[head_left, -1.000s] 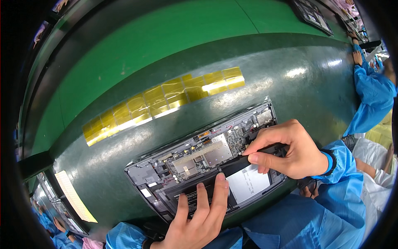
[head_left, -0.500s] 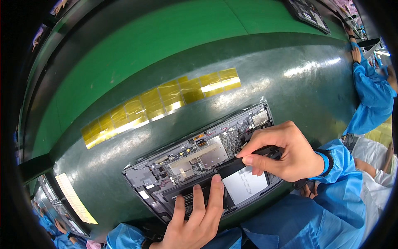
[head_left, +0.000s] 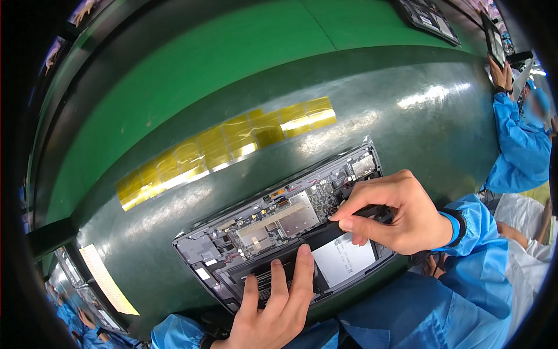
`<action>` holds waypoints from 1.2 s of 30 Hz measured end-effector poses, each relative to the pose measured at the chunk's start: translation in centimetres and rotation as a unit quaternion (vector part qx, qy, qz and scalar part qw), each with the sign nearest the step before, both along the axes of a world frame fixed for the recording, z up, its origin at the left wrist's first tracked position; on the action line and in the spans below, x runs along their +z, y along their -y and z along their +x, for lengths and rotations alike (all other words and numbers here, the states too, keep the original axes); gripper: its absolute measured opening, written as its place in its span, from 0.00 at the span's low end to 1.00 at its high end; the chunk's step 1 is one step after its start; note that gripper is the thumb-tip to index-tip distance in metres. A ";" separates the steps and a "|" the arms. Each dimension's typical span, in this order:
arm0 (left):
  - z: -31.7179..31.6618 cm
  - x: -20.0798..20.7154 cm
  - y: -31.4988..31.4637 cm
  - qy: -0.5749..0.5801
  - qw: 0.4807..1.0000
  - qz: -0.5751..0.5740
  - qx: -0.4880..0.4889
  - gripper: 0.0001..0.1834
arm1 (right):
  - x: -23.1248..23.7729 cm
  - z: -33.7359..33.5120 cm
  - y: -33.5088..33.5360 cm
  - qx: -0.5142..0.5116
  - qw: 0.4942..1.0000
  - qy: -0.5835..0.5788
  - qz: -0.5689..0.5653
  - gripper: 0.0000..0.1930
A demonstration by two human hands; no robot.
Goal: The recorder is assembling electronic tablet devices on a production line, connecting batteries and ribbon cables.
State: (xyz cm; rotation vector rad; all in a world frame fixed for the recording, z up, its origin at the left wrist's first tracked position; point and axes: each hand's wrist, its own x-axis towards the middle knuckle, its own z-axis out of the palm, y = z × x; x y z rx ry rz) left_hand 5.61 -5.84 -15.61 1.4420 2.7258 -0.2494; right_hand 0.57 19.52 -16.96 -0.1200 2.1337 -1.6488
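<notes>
An open laptop base (head_left: pixel 195 247) lies slantwise on the dark green desk (head_left: pixel 430 136), right in front of the person, with its insides showing. The left hand (head_left: pixel 270 320) has its grip spread open, with fingertips resting on the black battery (head_left: pixel 264 281) and nothing held. The right hand (head_left: pixel 410 218) has its grip closed in a small pinch, thumb and pointing finger together, by the edge of the circuit board (head_left: pixel 297 220). I cannot tell if a thin bit is caught between them. A white label (head_left: pixel 344 260) sits just below those fingers. Past the laptop base, a long row of shiny yellow tape pieces (head_left: pixel 215 150) lies on the desk. Near the top right is another open laptop (head_left: pixel 429 22). At the far right, a co-worker in blue (head_left: pixel 517 154) holds up a dark flat thing (head_left: pixel 494 42).
</notes>
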 end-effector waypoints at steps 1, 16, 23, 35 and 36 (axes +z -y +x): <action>0.0 0.0 0.0 0.000 1.000 0.001 0.002 0.31 | 0.0 -0.1 0.0 0.008 1.000 -0.007 0.007 0.03; -0.4 -1.2 0.2 -0.027 0.999 0.034 -0.014 0.23 | 0.0 -0.2 -0.4 0.026 0.999 -0.018 0.016 0.04; -0.5 -1.8 0.4 -0.061 0.996 0.061 -0.036 0.20 | 0.2 -0.4 -0.5 0.024 0.999 -0.003 0.026 0.03; -0.5 -1.6 0.4 -0.045 0.997 0.061 -0.031 0.23 | 0.3 -0.3 -0.3 0.011 1.000 0.024 0.008 0.03; -0.5 -1.6 0.3 -0.045 0.997 0.061 -0.031 0.23 | 0.3 -0.3 -0.3 0.011 1.000 0.024 0.008 0.03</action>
